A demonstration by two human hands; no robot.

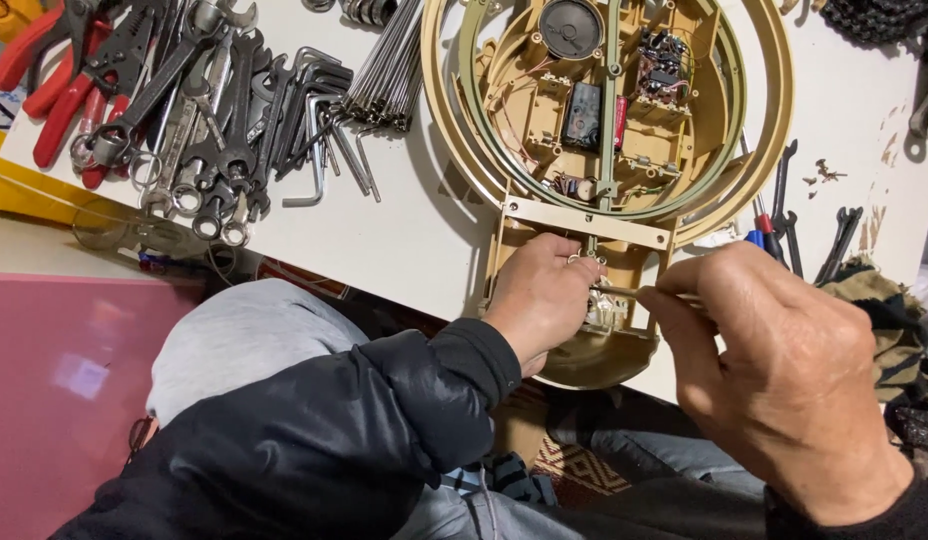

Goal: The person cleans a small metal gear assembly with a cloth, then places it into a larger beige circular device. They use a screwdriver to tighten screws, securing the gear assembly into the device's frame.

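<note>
A round beige clock case (764, 150) lies face down on the white table (384, 240), its back open and showing a black speaker (570, 27), wiring and small circuit boards (664, 62). My left hand (540, 296) rests on the case's lower box section, fingers curled over a small white part (602, 313). Closed around a thin metal tool (616, 292), my right hand (774, 370) points the tip left into that same spot, next to my left fingers.
Wrenches (219, 150), hex keys (319, 120), red-handled pliers (59, 90) and a bundle of metal rods (384, 70) fill the table's left. Black pliers and a screwdriver (779, 215) lie right of the case. A pink surface (64, 380) sits low left.
</note>
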